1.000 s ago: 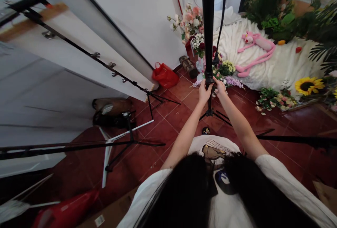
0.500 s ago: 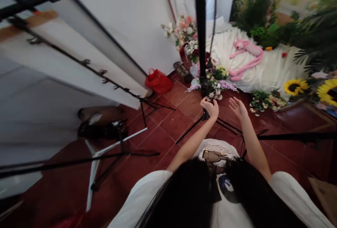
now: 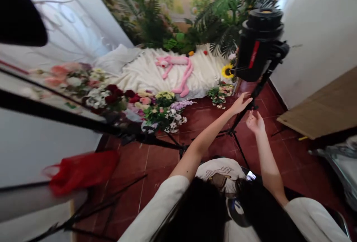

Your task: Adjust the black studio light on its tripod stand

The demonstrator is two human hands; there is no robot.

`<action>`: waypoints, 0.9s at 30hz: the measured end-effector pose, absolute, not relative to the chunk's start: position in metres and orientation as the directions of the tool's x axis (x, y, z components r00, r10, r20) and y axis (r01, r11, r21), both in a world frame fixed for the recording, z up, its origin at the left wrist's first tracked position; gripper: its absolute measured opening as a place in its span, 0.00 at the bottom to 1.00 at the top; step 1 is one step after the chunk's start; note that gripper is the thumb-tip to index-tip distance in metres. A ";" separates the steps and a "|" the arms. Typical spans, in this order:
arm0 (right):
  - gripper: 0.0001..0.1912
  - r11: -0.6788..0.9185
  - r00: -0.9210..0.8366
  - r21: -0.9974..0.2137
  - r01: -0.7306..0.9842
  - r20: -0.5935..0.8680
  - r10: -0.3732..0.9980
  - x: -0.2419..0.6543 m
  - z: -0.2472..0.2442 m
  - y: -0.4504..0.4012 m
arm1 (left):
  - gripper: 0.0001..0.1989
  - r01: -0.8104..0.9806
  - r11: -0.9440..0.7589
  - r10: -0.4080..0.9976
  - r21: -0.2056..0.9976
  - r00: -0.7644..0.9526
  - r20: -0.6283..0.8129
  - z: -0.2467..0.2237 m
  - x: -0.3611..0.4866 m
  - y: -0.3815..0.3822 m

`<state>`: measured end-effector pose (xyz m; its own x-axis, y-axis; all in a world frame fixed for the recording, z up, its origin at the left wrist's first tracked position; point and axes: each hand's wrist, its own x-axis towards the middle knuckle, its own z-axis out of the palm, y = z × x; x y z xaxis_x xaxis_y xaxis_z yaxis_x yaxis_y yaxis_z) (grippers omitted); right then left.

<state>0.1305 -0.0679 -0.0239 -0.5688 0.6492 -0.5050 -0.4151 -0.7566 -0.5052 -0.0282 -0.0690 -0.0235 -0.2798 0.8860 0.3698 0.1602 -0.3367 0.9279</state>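
Observation:
A black studio light (image 3: 255, 44) with a red stripe stands on a black stand (image 3: 237, 120) at the right. Beside the stand's pole, just below the light, my left hand (image 3: 241, 104) has its fingers apart and holds nothing. On the pole's other side and a little lower, my right hand (image 3: 255, 122) is raised with its fingers loosely curled and apart, nothing in it. Whether either hand touches the pole or its knob is hard to tell.
Another black stand (image 3: 92, 123) crosses the left side, near flowers (image 3: 161, 111) and a red bag (image 3: 83, 169). A pink plush toy (image 3: 178, 63) lies on white cloth (image 3: 142, 67). A brown board (image 3: 320, 104) leans at the right wall.
The view has swung right, bringing the studio light into sight. My hands have gone from the first stand to the sides of this light's pole.

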 end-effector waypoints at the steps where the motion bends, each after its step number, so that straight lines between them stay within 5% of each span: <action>1: 0.12 -0.775 -0.604 -0.464 -0.429 -0.491 0.628 0.136 -0.019 -0.064 | 0.22 0.159 -0.326 0.896 0.932 -0.261 0.359 -0.025 -0.022 -0.056; 7: 0.12 -0.834 -0.735 -0.201 -0.514 -0.397 0.550 0.136 -0.011 -0.049 | 0.19 0.231 -0.275 0.897 0.933 -0.289 0.336 -0.047 -0.008 -0.025; 15: 0.13 -0.797 -0.849 0.334 -0.503 -0.363 0.384 0.137 -0.018 -0.028 | 0.19 0.296 -0.285 0.891 0.912 -0.269 0.365 -0.054 -0.014 -0.025; 17: 0.11 -0.821 -0.778 0.160 -0.548 -0.459 0.430 0.134 -0.017 -0.025 | 0.20 0.315 -0.276 0.892 0.908 -0.268 0.364 -0.053 -0.015 -0.026; 20: 0.07 -0.800 -0.575 -0.308 -0.515 -0.568 0.589 0.131 -0.019 -0.025 | 0.21 0.341 -0.262 0.897 0.903 -0.260 0.358 -0.052 -0.017 -0.027; 22: 0.04 -0.662 -0.441 -0.685 -0.303 -0.515 0.735 0.135 -0.019 -0.026 | 0.21 0.360 -0.255 0.903 0.897 -0.243 0.354 -0.051 -0.018 -0.028; 24: 0.08 -0.277 -0.348 -0.957 0.085 -0.289 0.892 0.144 -0.017 -0.026 | 0.21 0.375 -0.252 0.908 0.892 -0.228 0.352 -0.050 -0.018 -0.029; 27: 0.11 0.249 -0.256 -0.845 0.474 0.139 0.957 0.156 -0.006 -0.021 | 0.21 0.378 -0.253 0.907 0.891 -0.228 0.354 -0.050 -0.018 -0.030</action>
<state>0.1561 -0.0214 -0.0059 -0.2558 0.9568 0.1385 0.4738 0.2490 -0.8447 -0.0185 -0.0300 -0.0501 -0.2277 0.9070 0.3542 0.3777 -0.2530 0.8907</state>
